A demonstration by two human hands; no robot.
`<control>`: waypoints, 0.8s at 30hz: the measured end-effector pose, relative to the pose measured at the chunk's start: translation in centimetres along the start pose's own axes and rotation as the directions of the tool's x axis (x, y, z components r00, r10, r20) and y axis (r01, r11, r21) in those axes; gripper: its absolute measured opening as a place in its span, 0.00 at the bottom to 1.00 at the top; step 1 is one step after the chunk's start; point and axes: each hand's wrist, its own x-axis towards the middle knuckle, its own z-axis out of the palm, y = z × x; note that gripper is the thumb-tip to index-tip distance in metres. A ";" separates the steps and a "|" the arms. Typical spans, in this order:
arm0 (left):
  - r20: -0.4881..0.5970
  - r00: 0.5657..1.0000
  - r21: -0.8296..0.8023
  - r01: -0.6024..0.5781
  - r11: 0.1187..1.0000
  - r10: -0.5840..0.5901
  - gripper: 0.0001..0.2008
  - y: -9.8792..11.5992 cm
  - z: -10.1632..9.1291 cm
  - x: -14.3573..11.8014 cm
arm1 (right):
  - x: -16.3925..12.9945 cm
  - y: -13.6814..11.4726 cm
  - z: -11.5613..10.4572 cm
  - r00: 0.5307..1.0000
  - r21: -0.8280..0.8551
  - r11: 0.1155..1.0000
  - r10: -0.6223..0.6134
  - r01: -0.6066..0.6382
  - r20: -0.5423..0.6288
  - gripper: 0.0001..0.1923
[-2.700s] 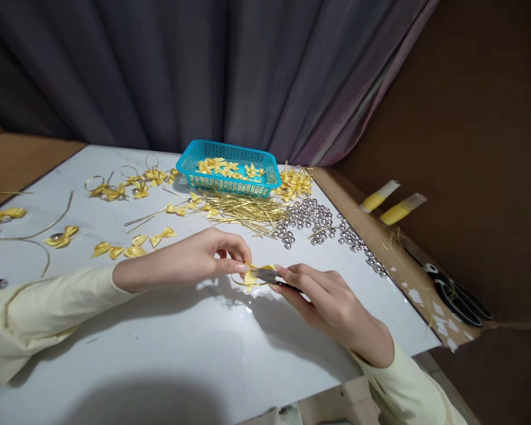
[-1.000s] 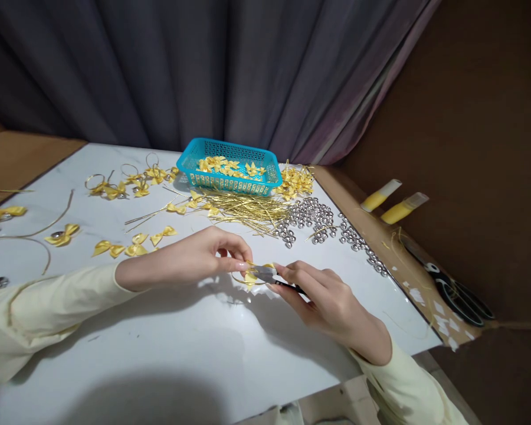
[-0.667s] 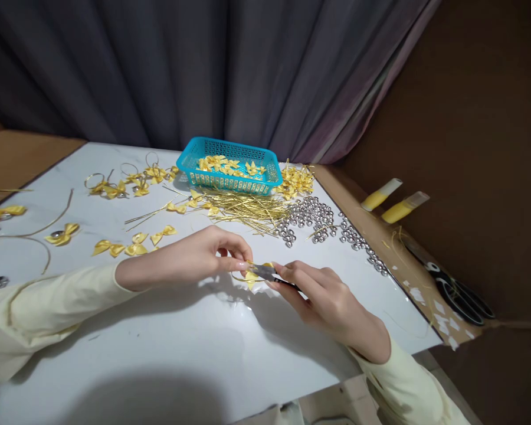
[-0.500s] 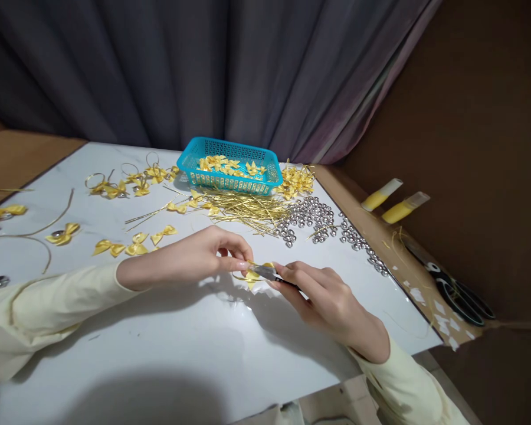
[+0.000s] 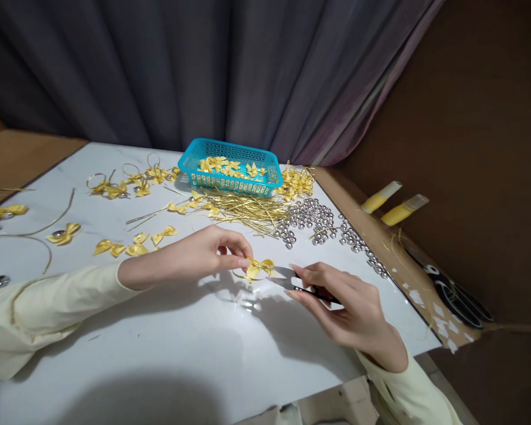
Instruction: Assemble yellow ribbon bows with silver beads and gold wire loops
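My left hand (image 5: 225, 251) pinches a yellow satin ribbon bow (image 5: 260, 268) between thumb and fingertips, just above the white tabletop. A thin gold cord (image 5: 243, 276) curves out below the bow. In my right hand (image 5: 336, 298) is a black-handled tool with a broad grey blade (image 5: 285, 275); the fingers close around its handle, hiding much of it. The blade's tip points left, at the bow's right side, and I cannot tell whether they touch. Left of my hands lie several other yellow bows (image 5: 137, 245), some with silver heart-shaped beads.
A blue basket (image 5: 230, 185) of bows stands at the back, with gold cords (image 5: 252, 209) in front and silver beads (image 5: 312, 215) to the right. Black-handled scissors (image 5: 458, 298), two yellow tubes (image 5: 405, 211) and paper scraps lie along the right edge. A dark curtain (image 5: 203, 71) hangs behind.
My right hand has drawn the blade back to the right, off the bow, whose loops now show more fully. My left hand has stayed nearly still.
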 end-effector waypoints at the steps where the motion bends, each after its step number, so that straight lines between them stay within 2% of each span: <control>1: -0.018 1.000 0.016 -0.002 1.000 0.002 0.07 0.0 0.0 0.0 | -0.2 0.1 -0.4 0.998 0.038 0.998 0.056 -0.055 -0.003 0.03; 4: -0.084 0.995 0.089 -0.050 0.995 0.057 0.07 -0.2 0.2 0.0 | -1.2 1.0 -0.9 0.964 0.031 0.968 0.244 -0.249 0.106 0.03; 6: -0.128 0.981 0.179 -0.119 0.976 0.143 0.07 -0.6 0.4 0.0 | -2.1 2.2 -0.7 0.904 -0.082 0.934 0.358 -0.349 0.233 0.06; 8: -0.149 0.951 0.320 -0.212 0.924 0.270 0.08 -1.1 0.7 -0.1 | -3.0 3.2 -0.1 0.853 -0.194 0.900 0.433 -0.390 0.291 0.07; 10: -0.121 0.908 0.458 -0.308 0.834 0.401 0.10 -1.6 0.9 -0.3 | -3.6 3.8 0.5 0.828 -0.261 0.877 0.472 -0.404 0.302 0.09; 12: -0.067 0.874 0.531 -0.378 0.759 0.482 0.11 -1.9 1.2 -0.4 | -3.7 3.6 0.8 0.841 -0.314 0.869 0.468 -0.382 0.272 0.10; 15: -0.033 0.851 0.556 -0.421 0.717 0.525 0.12 -1.8 1.5 -0.8 | -2.8 1.8 1.0 0.910 -0.290 0.900 0.380 -0.324 0.163 0.12; 16: -0.031 0.848 0.553 -0.426 0.716 0.529 0.12 -1.7 1.7 -0.9 | -2.5 1.0 1.2 0.927 -0.234 0.918 0.353 -0.319 0.123 0.12; 19: 0.001 0.844 0.532 -0.454 0.715 0.536 0.12 -1.2 2.1 -1.2 | -1.5 -1.5 2.2 0.934 -0.038 0.936 0.352 -0.350 0.059 0.12; 22: 0.039 0.836 0.510 -0.487 0.709 0.547 0.13 -1.0 2.6 -1.5 | -1.0 -2.8 3.5 0.944 0.018 0.945 0.326 -0.327 0.046 0.07; 24: -0.021 0.863 0.466 -0.439 0.768 0.505 0.12 -0.8 2.7 -1.6 | -0.9 -3.0 4.1 0.957 0.022 0.957 0.289 -0.290 0.029 0.08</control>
